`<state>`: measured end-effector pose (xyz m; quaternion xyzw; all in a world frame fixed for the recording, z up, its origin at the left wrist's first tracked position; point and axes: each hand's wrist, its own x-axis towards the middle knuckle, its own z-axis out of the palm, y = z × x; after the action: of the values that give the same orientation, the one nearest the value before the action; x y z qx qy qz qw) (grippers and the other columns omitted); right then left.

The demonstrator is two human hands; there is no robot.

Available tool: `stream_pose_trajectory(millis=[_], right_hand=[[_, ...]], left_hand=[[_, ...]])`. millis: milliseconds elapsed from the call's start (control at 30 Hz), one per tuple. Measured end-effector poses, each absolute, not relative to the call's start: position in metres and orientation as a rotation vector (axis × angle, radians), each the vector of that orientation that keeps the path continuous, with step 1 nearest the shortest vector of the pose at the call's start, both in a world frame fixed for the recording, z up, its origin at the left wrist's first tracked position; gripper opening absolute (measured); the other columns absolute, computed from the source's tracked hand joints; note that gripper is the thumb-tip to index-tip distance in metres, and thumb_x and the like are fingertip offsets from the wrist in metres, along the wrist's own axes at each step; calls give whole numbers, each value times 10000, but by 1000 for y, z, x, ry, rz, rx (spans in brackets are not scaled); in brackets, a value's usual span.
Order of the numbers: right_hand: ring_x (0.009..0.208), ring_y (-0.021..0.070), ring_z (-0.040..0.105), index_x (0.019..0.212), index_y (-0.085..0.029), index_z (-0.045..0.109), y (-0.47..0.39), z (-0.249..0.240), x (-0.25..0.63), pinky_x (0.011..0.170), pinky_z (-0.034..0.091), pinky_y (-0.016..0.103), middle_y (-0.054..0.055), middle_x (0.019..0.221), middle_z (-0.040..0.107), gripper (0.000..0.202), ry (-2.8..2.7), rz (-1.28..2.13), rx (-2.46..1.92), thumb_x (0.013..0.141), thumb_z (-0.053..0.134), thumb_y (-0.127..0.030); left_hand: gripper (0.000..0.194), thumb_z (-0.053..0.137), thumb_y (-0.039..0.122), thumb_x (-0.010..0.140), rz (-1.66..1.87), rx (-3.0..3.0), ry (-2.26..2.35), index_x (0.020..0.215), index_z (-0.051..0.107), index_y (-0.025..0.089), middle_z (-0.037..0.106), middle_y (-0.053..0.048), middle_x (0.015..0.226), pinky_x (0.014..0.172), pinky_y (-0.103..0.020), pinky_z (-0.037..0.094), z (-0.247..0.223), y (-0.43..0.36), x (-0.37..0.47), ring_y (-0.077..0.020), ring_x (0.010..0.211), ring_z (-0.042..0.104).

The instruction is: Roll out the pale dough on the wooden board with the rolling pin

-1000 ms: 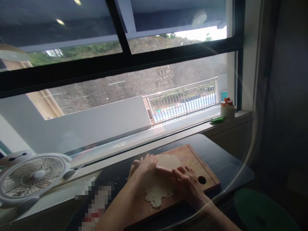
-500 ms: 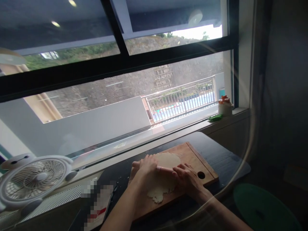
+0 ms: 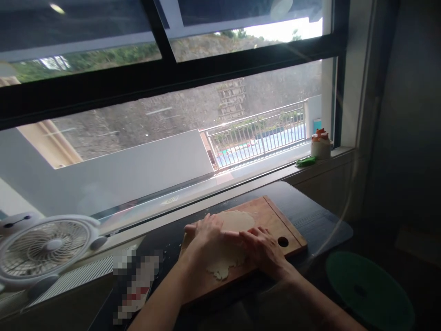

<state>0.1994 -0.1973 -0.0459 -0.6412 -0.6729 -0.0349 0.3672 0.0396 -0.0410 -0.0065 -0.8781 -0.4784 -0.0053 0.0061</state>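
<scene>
A wooden rolling pin [image 3: 230, 234] lies across a flat, pale sheet of dough [image 3: 225, 253] with a ragged near edge. My left hand [image 3: 207, 230] is closed over the pin's left part, its end sticking out past the fingers. On the pin's right part rests my right hand [image 3: 261, 243], fingers curled over it. Under the dough is a wooden cutting board [image 3: 275, 220] with a round hole near its right corner. The board sits on a dark table [image 3: 310, 214].
A white fan [image 3: 51, 246] stands at the left. Beside my left forearm lies a blurred flat item [image 3: 139, 285]. A jar [image 3: 320, 146] and a green object [image 3: 305, 162] are on the windowsill. A green round stool [image 3: 370, 289] is at the lower right.
The whole view has shifted, so the board, hands and window appear slightly higher and further left. Both hands remain on the rolling pin.
</scene>
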Motion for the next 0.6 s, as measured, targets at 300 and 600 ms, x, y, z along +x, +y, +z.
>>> stream_pose_trajectory(millis=[300,600], right_hand=[[955,162,490,1037,-275,590,-196,-46,199,853,334,285,10,962,588,185,-1721,-97,-1673,888,481,-287],[935,172,508,1085,-274,577,-186,-56,201,837,373,285,20,973,595,229,-1585,-163,-1722,896,449,-254]], left_hand=[[327,370,314,936,43,-2709,-1397,1203,526,206,453,-88,1347,1036,-493,292,-12,-43,17,-253,1265,369],[432,469,435,886,34,-2697,-1542,1233,485,179,473,-101,1306,991,-514,343,-13,21,89,-249,1177,463]])
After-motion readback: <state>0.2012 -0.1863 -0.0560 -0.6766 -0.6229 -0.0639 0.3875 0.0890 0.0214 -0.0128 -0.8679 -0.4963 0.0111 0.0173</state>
